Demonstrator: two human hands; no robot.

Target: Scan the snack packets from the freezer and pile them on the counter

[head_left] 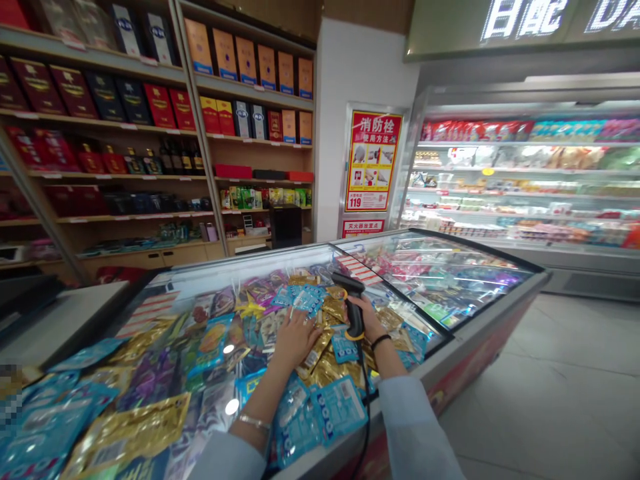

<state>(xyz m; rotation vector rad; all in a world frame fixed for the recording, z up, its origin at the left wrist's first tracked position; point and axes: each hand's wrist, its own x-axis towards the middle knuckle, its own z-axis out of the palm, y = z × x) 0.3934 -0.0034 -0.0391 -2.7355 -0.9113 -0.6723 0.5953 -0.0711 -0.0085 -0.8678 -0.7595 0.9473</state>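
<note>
My right hand (pixel 367 319) is closed around the handle of a black barcode scanner (pixel 355 313) with yellow-orange trim. Its cord hangs down toward the front edge of the chest freezer. To the left, my left hand (pixel 295 339) lies palm down over the pile, fingers outstretched and thumb apart. Those fingertips touch the lower edge of a light-blue packet (pixel 307 298) with a pale printed patch. Gold foil packets (pixel 325 367) lie between and below both hands. More blue packets (pixel 340 410) rest by the near edge, under my forearms.
The chest freezer's glass top (pixel 400 267) carries the packets, with another heap of blue packets (pixel 45 427) at the near left. Shelves of boxed goods (pixel 150 107) stand behind. A lit refrigerated display (pixel 525 180) stands at the back right, beyond tiled floor (pixel 540 387).
</note>
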